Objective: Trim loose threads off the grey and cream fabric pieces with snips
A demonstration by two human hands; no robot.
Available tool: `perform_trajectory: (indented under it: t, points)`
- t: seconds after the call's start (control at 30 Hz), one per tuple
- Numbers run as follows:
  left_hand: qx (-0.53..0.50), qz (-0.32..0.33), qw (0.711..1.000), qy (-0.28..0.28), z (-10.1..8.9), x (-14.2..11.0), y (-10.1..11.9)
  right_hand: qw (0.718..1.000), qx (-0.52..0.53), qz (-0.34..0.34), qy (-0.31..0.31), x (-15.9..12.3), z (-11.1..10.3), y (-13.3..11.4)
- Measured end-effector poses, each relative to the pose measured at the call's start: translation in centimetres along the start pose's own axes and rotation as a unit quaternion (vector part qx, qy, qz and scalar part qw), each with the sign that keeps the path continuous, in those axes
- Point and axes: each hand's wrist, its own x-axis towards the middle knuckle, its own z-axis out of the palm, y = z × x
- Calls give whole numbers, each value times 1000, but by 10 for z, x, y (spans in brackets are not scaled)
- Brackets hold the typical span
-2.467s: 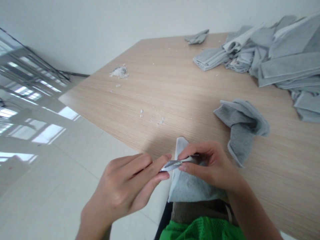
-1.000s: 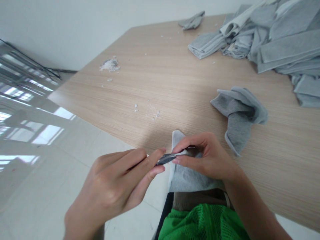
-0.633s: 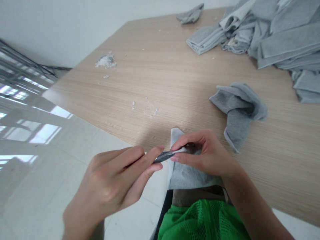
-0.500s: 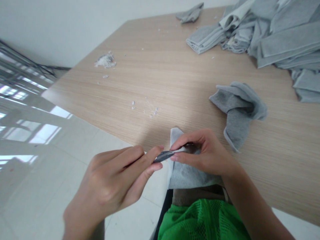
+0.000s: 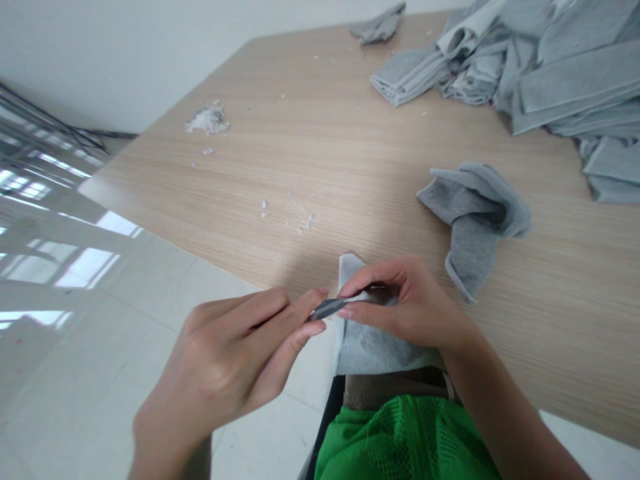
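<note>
Small dark metal thread snips (image 5: pixel 329 307) are pinched between the thumb and fingers of my left hand (image 5: pixel 235 353), which is over the table's near edge. Their pointed end meets the edge of a light grey fabric piece (image 5: pixel 383 350) at my right fingertips. My right hand (image 5: pixel 417 303) is closed on that piece, thumb and forefinger gripping its edge. The fabric hangs down toward my lap, and part of it is hidden under my right hand. A crumpled darker grey fabric piece (image 5: pixel 473 220) lies on the table beyond my right hand.
On the wood-grain table (image 5: pixel 340 160), a heap of folded grey fabric pieces (image 5: pixel 575 87) lies at the far right. One small grey piece (image 5: pixel 379 27) is near the back edge. A pile of pale lint (image 5: pixel 207 120) and scattered scraps (image 5: pixel 303 223) lie to the left.
Both hands keep their grips, and the snips stay at the fabric edge with barely any movement. The whole view has shifted very slightly.
</note>
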Motion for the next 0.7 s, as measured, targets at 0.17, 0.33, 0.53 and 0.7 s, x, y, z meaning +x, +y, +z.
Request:
perform_trajectory:
  t: [0.17, 0.33, 0.53, 0.7]
  points:
    - [-13, -10, 1000, -6, 1, 1, 0, 1000, -5, -4, -1, 0, 0, 1]
    - [-69, -36, 997, -2, 2, 0, -1, 1000, 8, 0, 1, 1, 0, 2]
    - [-151, -114, 980, 59, 10, -4, -8, 1000, 11, -17, 5, 2, 1, 2]
    - [-138, -164, 964, 157, 16, -9, -27, 999, -8, -9, 31, 2, 1, 4]
